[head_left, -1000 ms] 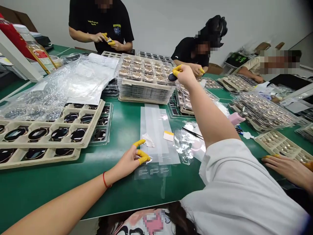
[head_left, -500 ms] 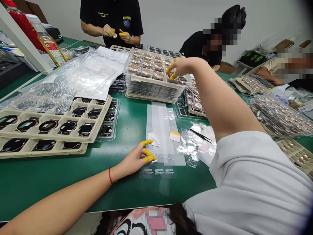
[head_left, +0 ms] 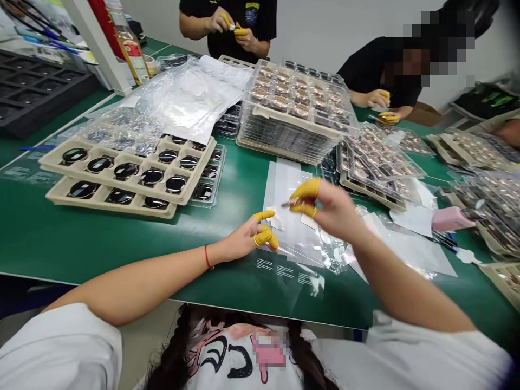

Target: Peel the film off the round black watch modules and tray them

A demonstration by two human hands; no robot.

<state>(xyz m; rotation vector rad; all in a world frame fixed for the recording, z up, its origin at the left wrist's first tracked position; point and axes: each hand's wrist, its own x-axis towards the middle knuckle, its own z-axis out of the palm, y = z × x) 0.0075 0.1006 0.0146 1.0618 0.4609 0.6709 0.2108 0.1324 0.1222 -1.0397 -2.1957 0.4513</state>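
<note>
My right hand (head_left: 337, 208), with yellow finger cots, pinches a small round rose-gold part (head_left: 290, 203) above the work spot. The part is seen nearly edge-on and is slightly blurred. My left hand (head_left: 244, 238) also wears yellow finger cots. Its fingers are apart with nothing gripped, and it rests by a crumpled white wipe (head_left: 277, 219). Under both lies a strip of translucent film (head_left: 289, 181) on the green table (head_left: 195, 244). A small white block (head_left: 309, 221) is mostly hidden behind my right hand.
A tall stack of clear trays (head_left: 280, 138) holds similar round parts. Beige trays (head_left: 190, 189) of black glass discs stand left. Crumpled plastic (head_left: 333, 252), papers (head_left: 426, 254) and a pink device (head_left: 453, 218) lie right. Two co-workers' hands (head_left: 246, 40) (head_left: 377, 99) work across the table.
My right hand has come back from the top tray of the stack toward me, now with a round part in its fingers. My left hand stays by the wipe; the view has shifted.
</note>
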